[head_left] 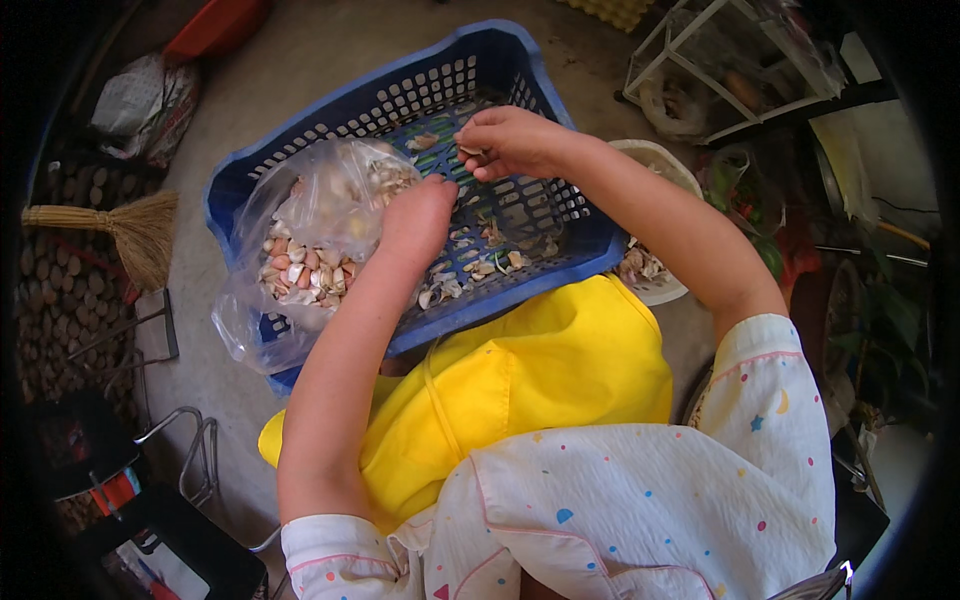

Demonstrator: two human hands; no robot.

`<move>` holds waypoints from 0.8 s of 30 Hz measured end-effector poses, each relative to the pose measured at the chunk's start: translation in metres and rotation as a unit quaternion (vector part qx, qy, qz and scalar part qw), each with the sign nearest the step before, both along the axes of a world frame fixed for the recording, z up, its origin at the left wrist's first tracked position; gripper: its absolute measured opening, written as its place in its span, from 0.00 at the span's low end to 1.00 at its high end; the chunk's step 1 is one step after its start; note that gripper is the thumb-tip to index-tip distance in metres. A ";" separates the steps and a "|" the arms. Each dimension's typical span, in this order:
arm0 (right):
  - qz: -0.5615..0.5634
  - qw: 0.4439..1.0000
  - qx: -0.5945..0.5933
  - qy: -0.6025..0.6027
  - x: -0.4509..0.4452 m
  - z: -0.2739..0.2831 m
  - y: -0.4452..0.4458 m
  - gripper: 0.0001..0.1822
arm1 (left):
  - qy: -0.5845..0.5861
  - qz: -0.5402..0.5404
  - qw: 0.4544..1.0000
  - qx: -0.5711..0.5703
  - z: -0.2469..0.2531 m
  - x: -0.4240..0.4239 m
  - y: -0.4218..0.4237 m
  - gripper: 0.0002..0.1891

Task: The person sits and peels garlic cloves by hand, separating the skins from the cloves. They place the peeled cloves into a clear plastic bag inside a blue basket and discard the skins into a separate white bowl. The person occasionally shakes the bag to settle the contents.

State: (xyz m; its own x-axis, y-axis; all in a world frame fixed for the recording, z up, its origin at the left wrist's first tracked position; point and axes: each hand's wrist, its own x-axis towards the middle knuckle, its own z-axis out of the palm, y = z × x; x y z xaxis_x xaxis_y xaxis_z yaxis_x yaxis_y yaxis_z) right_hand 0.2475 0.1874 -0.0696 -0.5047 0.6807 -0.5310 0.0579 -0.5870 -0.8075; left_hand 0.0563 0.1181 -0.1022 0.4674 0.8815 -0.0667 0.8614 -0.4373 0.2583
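Note:
A blue plastic crate (pixel 442 326) stands before me, with loose garlic cloves and papery skins (pixel 491 259) on its slatted bottom. In its left part lies a clear plastic bag (pixel 262 180) full of garlic cloves (pixel 307 274). My left hand (pixel 421 217) is at the bag's right side, its fingertips bent in towards the crate's middle; whether they hold anything is hidden. My right hand (pixel 510 142) is above the crate's far part, with a small piece of garlic or its skin pinched between thumb and fingers.
A white plastic basket (pixel 664 296) holding garlic stands right of the crate, partly behind my right forearm. On the left are a straw broom (pixel 142 225), stacked firewood (pixel 67 292) and a metal-legged chair (pixel 199 457). A white rack (pixel 705 82) stands at the upper right, a red basin (pixel 217 30) at the upper left.

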 end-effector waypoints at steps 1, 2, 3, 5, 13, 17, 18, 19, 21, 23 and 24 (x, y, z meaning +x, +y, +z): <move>0.002 1.000 0.000 -0.001 0.000 0.000 0.000 0.10 | -0.002 0.006 1.000 0.007 -0.001 0.001 -0.001 0.07; -0.001 1.000 -0.002 -0.001 0.000 -0.001 0.000 0.10 | -0.005 0.012 1.000 0.013 -0.002 0.003 -0.003 0.07; -0.004 1.000 -0.003 0.000 0.000 0.000 0.000 0.10 | -0.006 0.019 1.000 0.021 -0.002 0.004 -0.003 0.06; -0.004 1.000 -0.003 0.003 0.000 0.000 0.000 0.09 | -0.020 0.020 1.000 0.005 -0.001 0.002 -0.003 0.07; -0.005 1.000 0.000 0.009 0.000 -0.003 0.001 0.09 | -0.030 -0.002 0.999 -0.013 0.003 0.002 -0.005 0.07; -0.005 1.000 0.002 -0.002 -0.001 0.000 0.000 0.09 | -0.011 -0.002 1.000 -0.017 0.005 0.003 -0.005 0.07; -0.002 1.000 0.001 -0.003 0.000 0.000 0.000 0.09 | -0.008 -0.001 1.000 -0.020 0.006 0.004 -0.005 0.07; 0.002 1.000 0.000 -0.003 0.000 0.000 0.000 0.09 | -0.001 -0.001 1.000 -0.021 0.008 0.006 -0.005 0.07; 0.002 1.000 -0.001 -0.004 0.001 0.001 0.000 0.09 | 0.011 -0.002 1.000 -0.021 0.011 0.007 -0.005 0.07; -0.001 1.000 0.000 -0.005 0.001 0.002 -0.001 0.09 | 0.018 -0.001 1.000 -0.011 0.008 0.007 -0.004 0.07; -0.004 1.000 0.000 -0.005 0.000 0.001 -0.001 0.09 | 0.022 0.000 1.000 -0.007 0.006 0.007 -0.004 0.07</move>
State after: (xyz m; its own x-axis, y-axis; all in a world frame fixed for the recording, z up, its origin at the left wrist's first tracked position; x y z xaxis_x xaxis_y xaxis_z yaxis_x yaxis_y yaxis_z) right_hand 0.2477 0.1865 -0.0685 -0.4936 0.6856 -0.5351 0.0603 -0.5868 -0.8075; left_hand 0.0634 0.1144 -0.0964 0.4639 0.8804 -0.0985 0.8719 -0.4341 0.2265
